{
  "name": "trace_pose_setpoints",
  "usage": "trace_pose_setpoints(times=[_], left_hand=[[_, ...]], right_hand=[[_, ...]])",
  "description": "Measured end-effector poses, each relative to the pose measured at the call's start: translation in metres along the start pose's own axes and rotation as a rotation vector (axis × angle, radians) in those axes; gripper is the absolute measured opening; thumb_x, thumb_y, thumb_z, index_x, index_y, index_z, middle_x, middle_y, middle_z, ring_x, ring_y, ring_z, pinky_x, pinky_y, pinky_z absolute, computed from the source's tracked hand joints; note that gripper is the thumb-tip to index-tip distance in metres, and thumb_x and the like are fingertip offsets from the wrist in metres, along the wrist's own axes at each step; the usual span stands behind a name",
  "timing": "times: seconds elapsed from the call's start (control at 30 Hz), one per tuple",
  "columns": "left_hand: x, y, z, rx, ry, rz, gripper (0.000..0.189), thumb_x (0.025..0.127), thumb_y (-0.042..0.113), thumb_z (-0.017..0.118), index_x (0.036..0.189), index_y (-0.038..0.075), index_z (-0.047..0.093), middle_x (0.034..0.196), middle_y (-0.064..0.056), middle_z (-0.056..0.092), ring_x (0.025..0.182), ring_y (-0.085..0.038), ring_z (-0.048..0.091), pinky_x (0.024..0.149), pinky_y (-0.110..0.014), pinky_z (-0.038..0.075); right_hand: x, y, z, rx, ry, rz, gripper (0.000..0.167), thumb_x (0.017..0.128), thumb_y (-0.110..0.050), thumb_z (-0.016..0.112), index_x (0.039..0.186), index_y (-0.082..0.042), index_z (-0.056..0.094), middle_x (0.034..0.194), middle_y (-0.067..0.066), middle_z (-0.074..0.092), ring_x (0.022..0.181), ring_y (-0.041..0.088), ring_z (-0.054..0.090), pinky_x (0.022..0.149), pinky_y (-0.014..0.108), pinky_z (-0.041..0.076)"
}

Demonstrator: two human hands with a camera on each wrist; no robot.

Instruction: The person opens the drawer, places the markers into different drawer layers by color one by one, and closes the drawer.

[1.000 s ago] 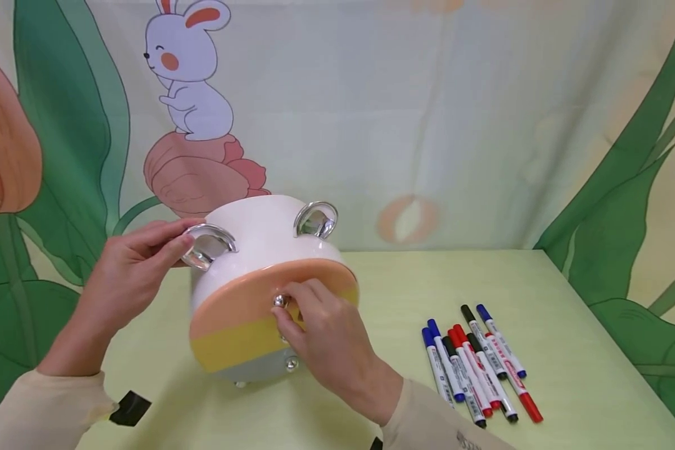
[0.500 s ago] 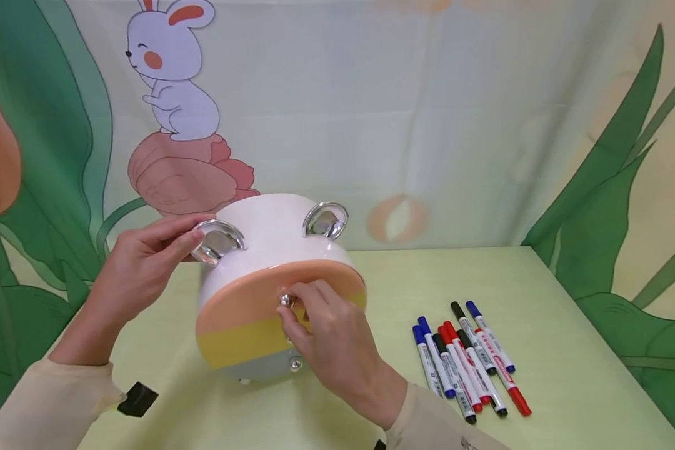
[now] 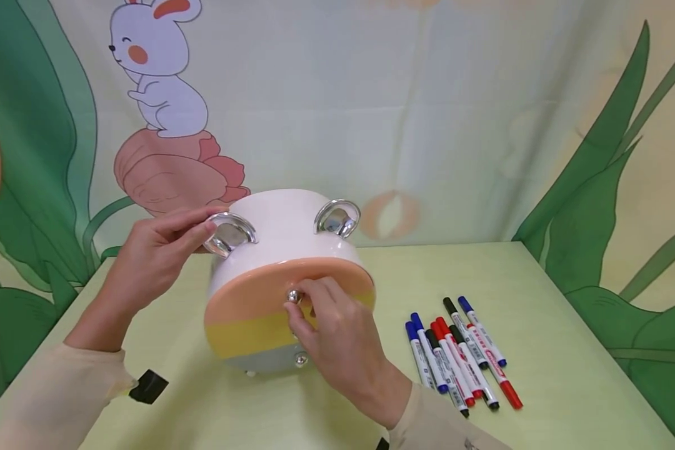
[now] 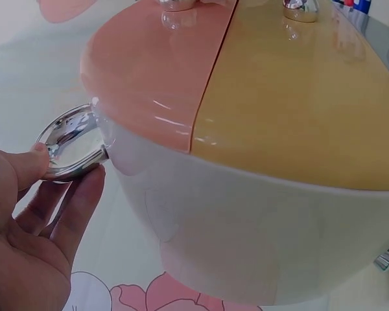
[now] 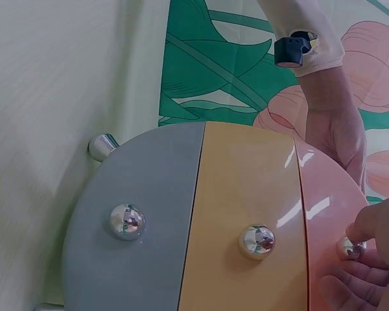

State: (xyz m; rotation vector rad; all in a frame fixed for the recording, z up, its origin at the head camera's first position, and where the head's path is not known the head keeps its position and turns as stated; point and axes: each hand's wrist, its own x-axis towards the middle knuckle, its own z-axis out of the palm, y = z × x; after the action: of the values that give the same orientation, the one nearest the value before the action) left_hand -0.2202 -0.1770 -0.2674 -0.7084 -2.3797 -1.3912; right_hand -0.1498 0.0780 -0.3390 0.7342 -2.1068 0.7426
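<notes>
A small rounded drawer box [image 3: 281, 215] with a glossy white body stands on the table, a silver ear [image 3: 337, 217] on its right top. My left hand [image 3: 152, 265] pinches the other silver ear [image 4: 74, 146] between thumb and fingers. On the front are orange, yellow and grey drawers, all closed. The fingertips of my right hand [image 3: 340, 340] pinch the silver knob [image 3: 294, 296] of the top orange drawer [image 3: 247, 300]. In the right wrist view, the yellow drawer's knob [image 5: 257, 241] and the grey drawer's knob [image 5: 127, 221] stand free of the hand.
Several markers [image 3: 455, 356] with blue, black and red caps lie in a loose pile right of the box. Behind the table [image 3: 568, 375] hangs a printed curtain [image 3: 461, 125] with a rabbit and leaves.
The box, with both hands on it, has shifted right towards the markers. The head view has turned a little, so the background slides left. Both holds stay the same.
</notes>
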Motion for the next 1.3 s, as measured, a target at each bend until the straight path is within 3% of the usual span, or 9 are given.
trace_pose_setpoints(times=[0.27,0.5,0.7,0.93,1.13,1.3], left_hand=[[0.01,-0.002,0.007,0.012,-0.003,0.045,0.034,0.104,0.011,0.063,0.139,0.01,0.067,0.121,0.011,0.068,0.099,-0.007,0.064,0.083,-0.015,0.055],[0.014,0.0,0.014,-0.015,-0.017,0.052,0.034,0.105,0.009,0.062,0.138,0.009,0.068,0.124,-0.001,0.067,0.099,-0.011,0.065,0.084,-0.017,0.055],[0.017,0.004,0.021,0.028,0.036,0.087,0.034,0.103,0.006,0.064,0.137,0.009,0.069,0.135,-0.007,0.067,0.108,-0.003,0.063,0.085,-0.014,0.054],[0.023,0.007,0.029,0.107,0.059,0.101,0.034,0.101,0.005,0.066,0.135,0.009,0.07,0.127,-0.008,0.071,0.086,-0.014,0.06,0.071,-0.012,0.052],[0.027,0.005,0.032,0.113,0.034,0.069,0.033,0.102,0.009,0.066,0.134,0.009,0.071,0.123,-0.009,0.072,0.086,-0.019,0.068,0.075,-0.017,0.057],[0.031,0.005,0.033,0.153,0.033,0.074,0.031,0.102,0.01,0.067,0.132,0.012,0.073,0.118,-0.007,0.073,0.077,-0.02,0.059,0.06,-0.016,0.049]], right_hand=[[0.0,0.003,-0.005,-0.011,0.013,0.006,0.021,0.091,-0.008,0.08,0.105,-0.002,0.067,0.093,0.005,0.064,0.078,0.016,0.064,0.068,0.019,0.056],[-0.002,0.006,-0.005,-0.028,0.015,0.022,0.019,0.091,-0.007,0.08,0.105,-0.001,0.068,0.093,0.005,0.065,0.078,0.016,0.066,0.068,0.02,0.057],[-0.002,0.01,-0.005,-0.043,0.033,0.031,0.022,0.09,-0.008,0.081,0.106,0.001,0.068,0.092,0.006,0.065,0.076,0.016,0.065,0.066,0.021,0.057],[-0.002,0.012,-0.005,-0.078,0.036,0.049,0.021,0.091,-0.008,0.08,0.107,0.0,0.068,0.09,0.006,0.066,0.074,0.016,0.066,0.064,0.022,0.057],[-0.002,0.014,-0.004,-0.107,0.031,0.066,0.021,0.091,-0.008,0.08,0.107,0.0,0.069,0.089,0.007,0.067,0.074,0.018,0.067,0.063,0.024,0.058],[-0.003,0.015,-0.004,-0.125,0.023,0.069,0.026,0.089,-0.007,0.083,0.109,0.0,0.068,0.091,0.007,0.067,0.073,0.018,0.066,0.062,0.023,0.057]])
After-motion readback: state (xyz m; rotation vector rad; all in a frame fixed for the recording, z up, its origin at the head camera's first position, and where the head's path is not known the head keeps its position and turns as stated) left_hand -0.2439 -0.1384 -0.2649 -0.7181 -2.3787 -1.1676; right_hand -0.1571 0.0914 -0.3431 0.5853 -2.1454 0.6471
